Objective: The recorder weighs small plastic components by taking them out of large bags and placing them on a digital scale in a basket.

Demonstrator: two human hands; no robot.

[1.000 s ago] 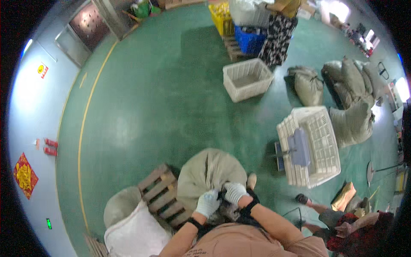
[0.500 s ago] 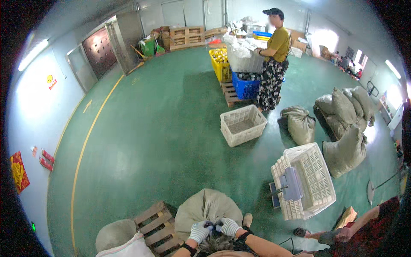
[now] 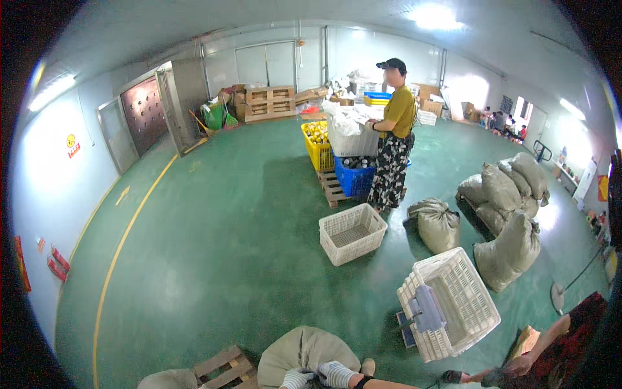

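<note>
Looking down in the head view, I see a big, bulging, grey-green sack [image 3: 308, 353] on the green floor at the bottom edge, right in front of the worker. The two hands, in striped gloves, are at its near side, so the sack spreads ahead of them, away from the body. The left hand [image 3: 297, 378] sits a little left of the sack's middle and the right hand [image 3: 336, 374] a little right; neither looks clearly nearer. Both have fingers bent inward, almost meeting at the cloth. The fingertips are hidden and the left hand is partly cut off, so I can't tell how tightly either closes or whether it grips the sack.

A deep crease runs from the far side of the sack back toward the hands, so I'd judge the gathered end points at the worker. What shows is rounded, somewhat wider side to side, but its near end runs out of sight, so the true long axis can't be told.

Just left is a wooden pallet [image 3: 225, 368], with another sack [image 3: 170, 380] beyond it; a shoe [image 3: 368, 367] pokes out on the right.
</note>
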